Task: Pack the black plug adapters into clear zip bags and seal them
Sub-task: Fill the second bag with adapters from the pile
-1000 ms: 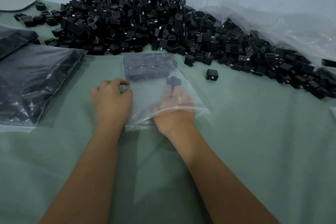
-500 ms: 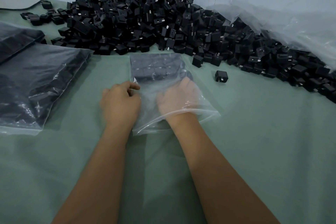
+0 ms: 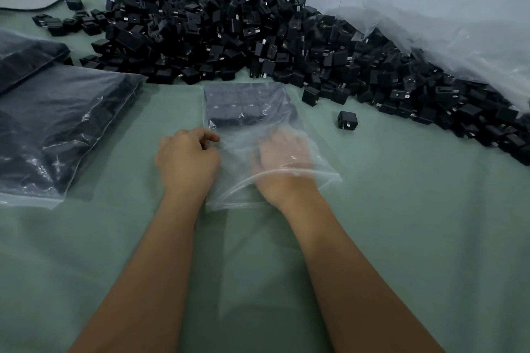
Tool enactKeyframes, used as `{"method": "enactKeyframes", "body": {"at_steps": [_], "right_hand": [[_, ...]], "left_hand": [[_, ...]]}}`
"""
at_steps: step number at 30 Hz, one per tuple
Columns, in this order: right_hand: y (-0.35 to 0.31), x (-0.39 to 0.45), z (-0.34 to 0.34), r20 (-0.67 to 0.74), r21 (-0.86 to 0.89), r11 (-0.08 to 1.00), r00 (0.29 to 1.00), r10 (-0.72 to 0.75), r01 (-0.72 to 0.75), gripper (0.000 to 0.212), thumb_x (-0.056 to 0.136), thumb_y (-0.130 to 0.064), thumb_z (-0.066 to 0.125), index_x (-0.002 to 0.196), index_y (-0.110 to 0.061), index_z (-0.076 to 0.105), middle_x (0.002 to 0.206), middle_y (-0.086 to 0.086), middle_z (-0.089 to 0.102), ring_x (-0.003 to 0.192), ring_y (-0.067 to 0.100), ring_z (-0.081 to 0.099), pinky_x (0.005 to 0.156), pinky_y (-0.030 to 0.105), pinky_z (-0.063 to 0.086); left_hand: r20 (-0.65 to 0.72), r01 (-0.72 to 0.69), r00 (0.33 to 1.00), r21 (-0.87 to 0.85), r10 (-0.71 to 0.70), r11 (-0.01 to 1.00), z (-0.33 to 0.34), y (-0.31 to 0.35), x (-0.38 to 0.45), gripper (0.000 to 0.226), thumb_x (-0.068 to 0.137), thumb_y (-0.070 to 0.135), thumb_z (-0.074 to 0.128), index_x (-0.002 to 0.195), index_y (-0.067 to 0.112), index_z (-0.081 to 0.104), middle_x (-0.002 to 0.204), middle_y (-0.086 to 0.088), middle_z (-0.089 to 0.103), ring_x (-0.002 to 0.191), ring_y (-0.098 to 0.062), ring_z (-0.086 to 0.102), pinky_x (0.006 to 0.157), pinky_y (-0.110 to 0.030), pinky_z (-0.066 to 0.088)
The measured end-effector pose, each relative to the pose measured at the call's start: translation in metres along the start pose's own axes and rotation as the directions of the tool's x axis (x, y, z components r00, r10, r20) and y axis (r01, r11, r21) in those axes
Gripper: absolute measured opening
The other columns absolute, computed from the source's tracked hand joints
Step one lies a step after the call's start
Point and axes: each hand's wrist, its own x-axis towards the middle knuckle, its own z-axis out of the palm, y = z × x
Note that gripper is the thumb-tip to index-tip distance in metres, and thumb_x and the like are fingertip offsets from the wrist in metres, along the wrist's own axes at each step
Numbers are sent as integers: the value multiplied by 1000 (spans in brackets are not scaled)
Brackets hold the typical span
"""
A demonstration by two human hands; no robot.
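Packing in progress. The right hand [image 3: 282, 152] lies inside the open clear zip bag [image 3: 258, 135], fingers seemingly extended toward the adapters [image 3: 246, 107] rowed at its far end; the left hand [image 3: 186, 157] pinches the bag's edge. Filled bags [image 3: 57, 123] lie left (a large adapter pile [image 3: 258, 37] remains); sealing is not yet done.

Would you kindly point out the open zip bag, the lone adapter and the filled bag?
open zip bag [image 3: 321, 178]: head view, zip edge.
lone adapter [image 3: 347, 120]: head view, front face.
filled bag [image 3: 66, 123]: head view, top film.
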Motion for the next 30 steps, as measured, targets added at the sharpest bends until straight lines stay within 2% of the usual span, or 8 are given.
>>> {"method": "enactKeyframes", "body": {"at_steps": [2,5,9,12,16,19,24,30], "right_hand": [[-2,-15,-6,-18,99,979,984,-179,180,32,96,-32,39,94,-16,66,100,6,63,97,27,55,88,36,40],[-10,-35,-14,-415,134,879,831,-370,458,24,79,-16,54,55,-13,52,55,5,52,53,22,40,55,30,38],[-6,-39,-31,-793,67,792,515,-327,607,21,73,-6,54,53,-8,54,49,4,44,47,21,32,47,30,28],[22,-34,-47,-899,165,835,428,-92,525,22,81,-6,51,62,-4,62,54,5,51,50,21,41,49,31,34],[65,-22,-48,-608,575,804,737,297,150,17,88,-17,50,87,-22,66,78,-16,59,76,11,56,69,33,49],[80,-12,-31,-285,701,713,918,275,3,18,92,-24,53,100,-33,66,96,-31,56,105,1,51,94,28,42],[71,8,-17,-7,671,740,998,62,-41,33,93,-40,50,126,-38,57,125,-26,49,124,0,38,105,26,28],[75,42,-16,266,279,957,964,6,-83,53,99,-50,31,150,-36,26,158,-14,19,145,10,14,114,40,10]], "left_hand": [[1,-1,1000,-3,1,1000,0,-1,0,41,76,2,49,101,23,75,86,-2,66,98,-36,56,86,-45,49],[-1,-4,1000,-12,4,1000,1,-3,0,42,76,3,48,101,23,75,90,-5,68,97,-37,56,87,-45,49],[-3,-13,1000,-15,13,1000,2,-6,1,40,79,3,47,99,22,75,85,-6,69,98,-38,56,88,-44,49],[-12,-20,1000,-22,20,1000,3,-9,2,37,82,3,47,99,21,75,94,-10,68,102,-37,52,91,-41,48],[-90,-177,979,66,182,982,7,-5,-1,28,81,0,56,96,17,73,118,-4,57,114,-29,42,91,-22,28],[-17,-314,949,57,316,948,10,1,0,25,82,3,60,98,16,75,122,0,62,114,-27,46,96,-26,32],[110,-320,944,83,310,944,12,0,5,31,87,13,59,115,21,69,130,1,61,121,-26,45,102,-28,30],[292,-261,936,213,194,942,15,7,39,45,93,26,50,138,31,53,150,6,43,137,-21,36,111,-40,26]]}}
